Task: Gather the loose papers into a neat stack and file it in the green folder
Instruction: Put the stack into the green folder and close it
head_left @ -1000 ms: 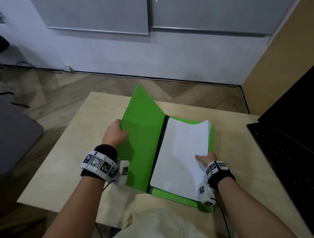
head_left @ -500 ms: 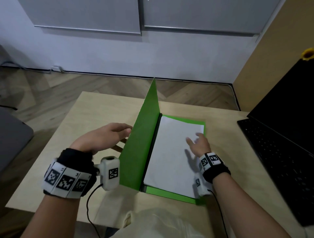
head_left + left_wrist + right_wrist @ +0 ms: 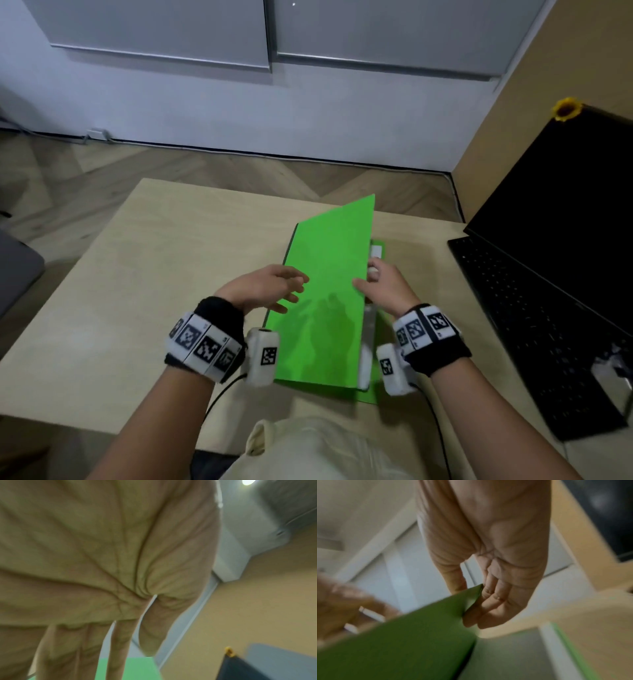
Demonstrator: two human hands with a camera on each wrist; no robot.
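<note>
Green folder (image 3: 325,294): on the table (image 3: 154,274), just right of centre; front cover tilted up over the back half, not yet flat, hinged along its 9 o'clock edge.
Folder cover, free edge: toward 3 o'clock, raised; shown dark green from below in the right wrist view (image 3: 406,642).
Papers (image 3: 375,251): inside the folder, mostly hidden under the cover; only a white sliver visible at the 1 o'clock corner and along the 3 o'clock edge, grey-white sheet under the cover in the right wrist view (image 3: 513,655).
Left hand (image 3: 263,289): at 9 o'clock of the cover, fingers straight and spread, fingertips over the cover's left part; contact not certain, nothing gripped. Palm and straight fingers (image 3: 118,642) fill the left wrist view, green below them.
Right hand (image 3: 383,286): at 3 o'clock of the cover, at its free edge; thumb above, fingers (image 3: 488,605) below the edge, lightly pinching it.
Laptop (image 3: 548,291): open, black, at 3 o'clock on the table, well apart from the folder.
Yellow flower ornament (image 3: 567,109): on the top corner of the laptop screen.
</note>
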